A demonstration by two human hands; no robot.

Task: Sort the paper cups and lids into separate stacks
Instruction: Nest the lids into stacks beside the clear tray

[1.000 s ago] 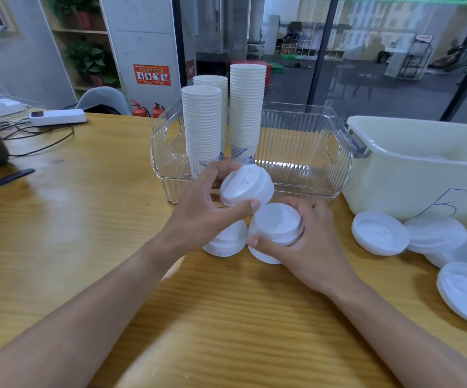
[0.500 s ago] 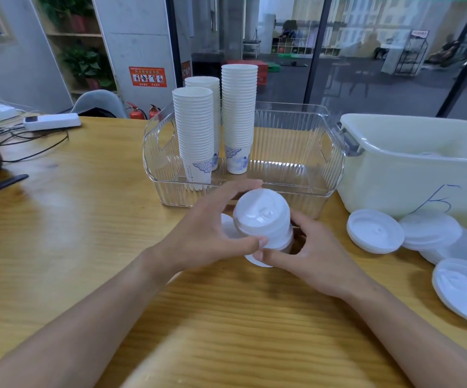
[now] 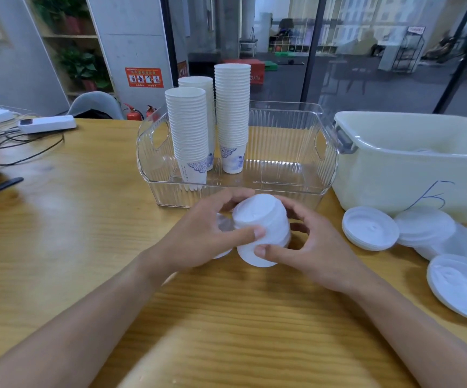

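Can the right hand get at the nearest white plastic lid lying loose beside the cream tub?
Probably yes, once freed: the right hand now holds the white lid stack with the left hand. Bare wooden table lies between it and that loose lid.

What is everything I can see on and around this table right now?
cup stacks: three, white with blue print, upright in the left part of the clear bin
clear bin: one, transparent, mid-table
lid stack: one, white, held between both hands in front of the bin
loose lids: several, white, on the table at right
tub: one, cream with a blue mark, right of the bin
power strip: one, white, far left
table: one, wood
fire extinguishers: two, red, behind the table
left hand: grips the lid stack
right hand: grips the lid stack
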